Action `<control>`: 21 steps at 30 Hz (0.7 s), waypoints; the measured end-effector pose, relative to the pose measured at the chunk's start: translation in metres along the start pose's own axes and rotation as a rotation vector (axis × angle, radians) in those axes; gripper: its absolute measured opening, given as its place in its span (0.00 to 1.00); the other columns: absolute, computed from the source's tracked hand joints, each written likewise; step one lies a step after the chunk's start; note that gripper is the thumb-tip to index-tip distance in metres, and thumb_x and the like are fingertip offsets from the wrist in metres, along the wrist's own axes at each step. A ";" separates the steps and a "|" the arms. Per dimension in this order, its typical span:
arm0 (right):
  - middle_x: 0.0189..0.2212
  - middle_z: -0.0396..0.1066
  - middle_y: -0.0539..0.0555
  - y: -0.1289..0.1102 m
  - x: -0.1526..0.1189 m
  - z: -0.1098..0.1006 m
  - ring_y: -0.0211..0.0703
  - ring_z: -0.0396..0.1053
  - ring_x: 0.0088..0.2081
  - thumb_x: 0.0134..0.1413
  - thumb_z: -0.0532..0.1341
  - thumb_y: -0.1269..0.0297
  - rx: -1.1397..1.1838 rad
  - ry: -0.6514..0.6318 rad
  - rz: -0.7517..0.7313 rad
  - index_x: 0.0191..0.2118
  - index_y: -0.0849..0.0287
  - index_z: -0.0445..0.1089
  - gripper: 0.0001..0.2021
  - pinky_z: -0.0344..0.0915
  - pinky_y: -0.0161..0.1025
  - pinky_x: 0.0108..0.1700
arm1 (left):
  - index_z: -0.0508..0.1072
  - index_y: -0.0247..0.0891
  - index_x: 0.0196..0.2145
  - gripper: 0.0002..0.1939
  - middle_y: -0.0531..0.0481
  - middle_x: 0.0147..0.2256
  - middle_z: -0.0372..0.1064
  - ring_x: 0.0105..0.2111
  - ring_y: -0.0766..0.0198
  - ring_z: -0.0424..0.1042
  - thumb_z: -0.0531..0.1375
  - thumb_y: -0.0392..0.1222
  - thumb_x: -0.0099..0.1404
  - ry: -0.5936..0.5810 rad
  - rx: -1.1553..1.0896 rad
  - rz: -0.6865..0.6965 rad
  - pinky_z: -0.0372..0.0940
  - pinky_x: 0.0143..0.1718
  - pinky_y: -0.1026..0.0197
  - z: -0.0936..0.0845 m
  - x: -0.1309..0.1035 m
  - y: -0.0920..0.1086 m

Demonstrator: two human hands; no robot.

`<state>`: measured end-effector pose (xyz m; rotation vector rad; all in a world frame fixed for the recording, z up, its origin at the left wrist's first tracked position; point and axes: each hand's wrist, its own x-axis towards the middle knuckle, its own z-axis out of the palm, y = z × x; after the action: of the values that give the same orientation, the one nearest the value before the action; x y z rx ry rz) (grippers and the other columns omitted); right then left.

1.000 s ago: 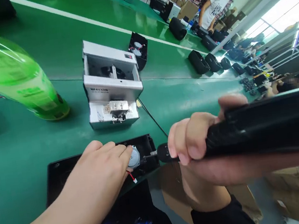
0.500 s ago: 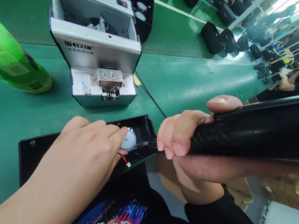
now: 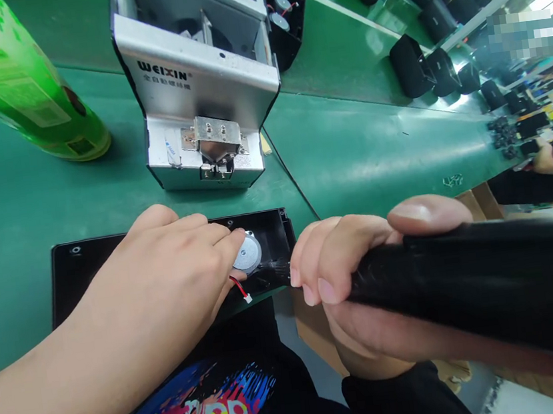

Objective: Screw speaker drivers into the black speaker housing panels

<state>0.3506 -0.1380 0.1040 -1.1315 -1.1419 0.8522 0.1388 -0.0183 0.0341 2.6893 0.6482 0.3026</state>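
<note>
A black plastic housing (image 3: 88,257) lies open on the green table in front of me. Inside its right part sits a round speaker (image 3: 247,254) with a grey metal back. My left hand (image 3: 187,258) reaches over the housing, its thumb and fingers closed round the speaker's left side. A short red and black wire with a white plug (image 3: 248,298) hangs out below those fingers. With my right hand (image 3: 343,259) I grip a black electric screwdriver (image 3: 467,277), its tip end pointing left at the speaker's right edge. Whether the bit touches a screw is hard to make out.
Behind the housing stands a silver WEIXIN screw feeder (image 3: 207,94). A green bottle (image 3: 24,83) is at the left. Another black housing with speakers (image 3: 289,17) stands behind the feeder. Several black boxes (image 3: 410,66) line the table farther right, where other people work.
The view has shifted a little, so the table and feeder appear farther right. The screwdriver's rear end sits lower in the picture. Both hands keep their hold.
</note>
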 end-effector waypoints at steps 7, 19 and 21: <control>0.29 0.81 0.44 0.007 -0.018 0.006 0.46 0.79 0.27 0.95 0.62 0.50 -0.124 -0.056 -0.118 0.67 0.27 0.91 0.17 0.88 0.52 0.39 | 0.84 0.46 0.49 0.11 0.46 0.40 0.87 0.41 0.44 0.80 0.61 0.34 0.82 0.002 0.089 0.005 0.57 0.46 0.40 0.006 -0.006 0.005; 0.27 0.85 0.47 0.028 -0.026 0.017 0.49 0.82 0.25 0.91 0.69 0.50 -0.032 0.134 -0.190 0.63 0.32 0.94 0.13 0.86 0.52 0.34 | 0.85 0.42 0.48 0.11 0.46 0.40 0.86 0.40 0.44 0.78 0.66 0.29 0.77 0.008 0.079 0.012 0.58 0.45 0.40 0.010 -0.007 0.010; 0.27 0.85 0.46 0.033 -0.025 0.021 0.49 0.82 0.25 0.91 0.70 0.49 -0.026 0.204 -0.194 0.62 0.31 0.94 0.12 0.85 0.51 0.34 | 0.86 0.41 0.51 0.12 0.45 0.42 0.87 0.40 0.45 0.79 0.66 0.29 0.77 0.038 0.097 0.023 0.60 0.45 0.40 0.010 -0.008 0.011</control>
<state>0.3249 -0.1487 0.0659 -1.0825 -1.0749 0.5600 0.1392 -0.0343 0.0279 2.7919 0.6595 0.3378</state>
